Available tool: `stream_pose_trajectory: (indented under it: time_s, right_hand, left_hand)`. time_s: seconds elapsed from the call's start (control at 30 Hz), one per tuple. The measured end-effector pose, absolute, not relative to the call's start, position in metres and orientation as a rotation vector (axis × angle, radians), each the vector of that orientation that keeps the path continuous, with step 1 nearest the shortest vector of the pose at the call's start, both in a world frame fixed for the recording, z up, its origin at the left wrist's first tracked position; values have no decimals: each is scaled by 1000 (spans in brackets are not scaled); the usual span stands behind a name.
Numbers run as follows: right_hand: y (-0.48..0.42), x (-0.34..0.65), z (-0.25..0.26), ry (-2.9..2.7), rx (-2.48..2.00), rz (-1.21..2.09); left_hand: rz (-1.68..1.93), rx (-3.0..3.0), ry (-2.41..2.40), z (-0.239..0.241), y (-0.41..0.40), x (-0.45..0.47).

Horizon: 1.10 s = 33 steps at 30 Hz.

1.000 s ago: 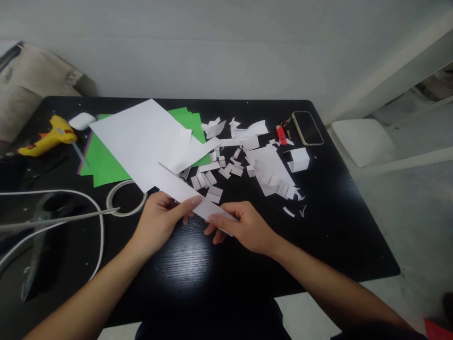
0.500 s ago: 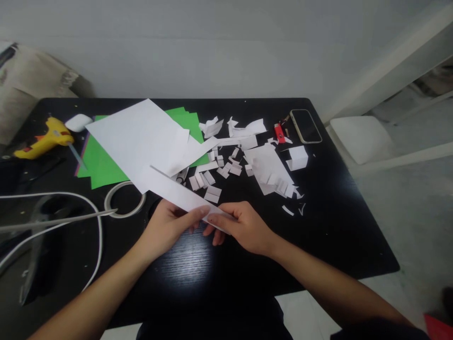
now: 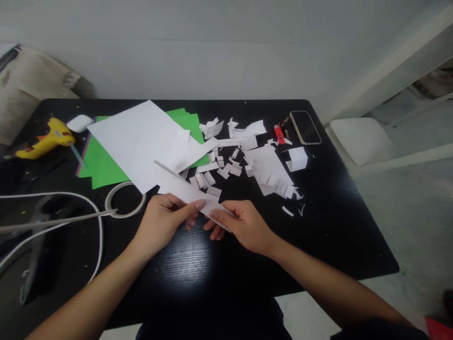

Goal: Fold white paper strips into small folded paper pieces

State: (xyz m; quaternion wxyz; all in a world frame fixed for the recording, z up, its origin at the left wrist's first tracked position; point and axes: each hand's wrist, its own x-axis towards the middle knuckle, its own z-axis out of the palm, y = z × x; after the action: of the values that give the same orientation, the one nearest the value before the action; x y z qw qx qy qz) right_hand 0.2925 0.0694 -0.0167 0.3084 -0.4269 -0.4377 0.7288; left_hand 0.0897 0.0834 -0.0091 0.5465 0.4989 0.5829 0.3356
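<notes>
A long white paper strip (image 3: pixel 184 187) slants across in front of me, held up above the black table. My left hand (image 3: pixel 170 215) pinches its lower edge near the middle, thumb on top and fingers underneath. At the strip's right end my right hand (image 3: pixel 240 222) grips it the same way, its fingertips partly hidden below the paper. Beyond the strip's far end lies a large white sheet (image 3: pixel 141 137) on top of green sheets (image 3: pixel 106 170). Small folded paper pieces (image 3: pixel 208 178) are scattered just past my hands.
On the left are a yellow glue gun (image 3: pixel 53 139), a white case (image 3: pixel 80 123), a roll of tape (image 3: pixel 115 189) and a white cable (image 3: pixel 95 208). A phone (image 3: pixel 306 127), a red lighter (image 3: pixel 279 134) and a folded paper piece (image 3: pixel 297 158) lie at the right on the black table (image 3: pixel 336 236).
My left hand has shifted slightly left along the strip, farther from my right hand. The strip now looks broader, with more of its face showing. My right hand has barely moved.
</notes>
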Motion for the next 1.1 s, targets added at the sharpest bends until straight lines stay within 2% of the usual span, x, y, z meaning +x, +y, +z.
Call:
stream_pose_trajectory:
  time_s: [0.43,0.7,1.1]
  right_hand:
    - [70,292,-18,-1099,-1142,1974]
    - [71,294,-17,-1085,-1109,2007]
    - [69,293,-12,-1028,-1146,1750]
  left_hand:
    - [700,1209,1269,-19,79,89]
    - [758,1262,1319,-8,84,85]
    - [917,1244,1357,-14,87,72]
